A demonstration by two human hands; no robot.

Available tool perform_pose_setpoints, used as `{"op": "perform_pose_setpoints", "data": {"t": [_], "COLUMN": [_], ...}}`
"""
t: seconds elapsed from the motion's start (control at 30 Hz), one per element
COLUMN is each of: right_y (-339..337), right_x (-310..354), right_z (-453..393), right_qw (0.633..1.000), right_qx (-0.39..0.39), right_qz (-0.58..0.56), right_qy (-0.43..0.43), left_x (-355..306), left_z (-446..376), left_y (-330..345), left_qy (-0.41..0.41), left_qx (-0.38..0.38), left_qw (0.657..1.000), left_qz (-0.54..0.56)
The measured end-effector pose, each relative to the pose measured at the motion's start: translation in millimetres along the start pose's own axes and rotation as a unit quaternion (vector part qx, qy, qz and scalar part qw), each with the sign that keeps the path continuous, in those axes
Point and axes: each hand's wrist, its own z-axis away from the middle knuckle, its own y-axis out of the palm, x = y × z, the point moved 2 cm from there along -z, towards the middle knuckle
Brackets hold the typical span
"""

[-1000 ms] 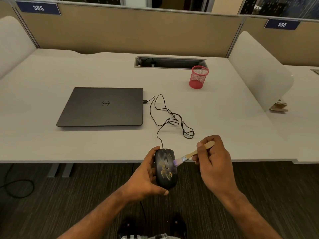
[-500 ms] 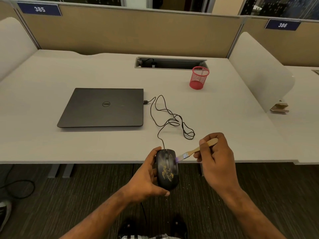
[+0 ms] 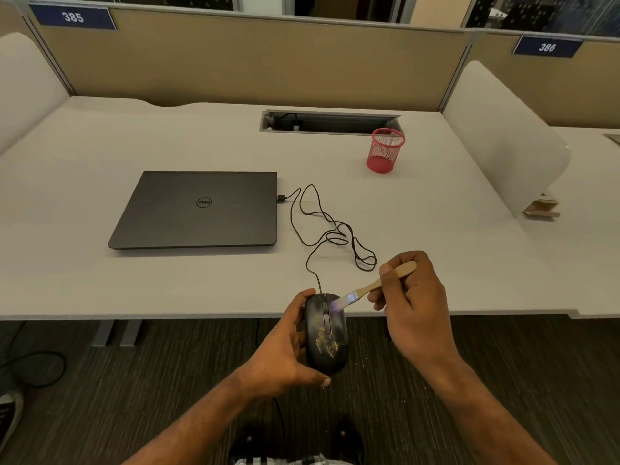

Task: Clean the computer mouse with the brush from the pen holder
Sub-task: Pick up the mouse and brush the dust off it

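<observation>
In the head view, the computer mouse (image 3: 326, 333) is held off the front edge of the worktop (image 3: 436, 236), over the floor, with the left hand (image 3: 285, 350) wrapped around its left side and underside, the thumb tucked at its rear end. The right hand (image 3: 414, 307) is clamped on the wooden handle of the small brush (image 3: 372, 287), whose bristles are laid on the front right of the mouse beside the scroll wheel. Yellowish crumbs are seen on the mouse's back.

The mouse is judged light, rigid and smooth-shelled, so a grip by the sides, as here, would keep the top free; its cable (image 3: 330, 229), slack and looped, could tug if pulled. The brush is judged light, its bristles soft, best held mid-handle.

The red mesh pen holder (image 3: 385, 151) stands empty well behind. "Dell" is read, inverted, on the closed laptop (image 3: 198, 209); "385" (image 3: 72, 17) and "386" (image 3: 547, 47) are read on partition plates.
</observation>
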Motion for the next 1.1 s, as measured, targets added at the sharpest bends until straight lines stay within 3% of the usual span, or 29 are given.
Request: {"op": "perform_pose_setpoints", "data": {"t": [0.2, 0.43, 0.63, 0.87, 1.1], "right_y": [-2.6, 0.2, -0.8, 1.4, 1.7], "right_x": [-7.0, 1.6, -10.2, -4.3, -12.9], "right_z": [-0.4, -3.8, -4.5, -11.4, -18.2], "right_qw": [0.998, 1.000, 0.999, 1.000, 0.999], "right_qx": [0.000, -0.009, 0.003, -0.007, -0.001], "right_qz": [0.055, 0.003, 0.051, 0.000, 0.048], "right_qy": [-0.006, -0.016, 0.004, 0.008, 0.019], "left_x": [-0.4, 1.6, 2.7, 2.7, 2.5], "left_z": [0.5, -0.9, 0.8, 0.3, 0.9], "left_y": [0.7, 1.1, -0.9, -1.0, -2.5], "left_qy": [0.000, 0.002, 0.007, 0.015, 0.016], "left_qx": [-0.004, -0.002, -0.007, 0.000, 0.002], "left_qw": [1.000, 1.000, 1.000, 1.000, 1.000], "left_qz": [-0.003, -0.006, -0.007, -0.004, -0.004]}}
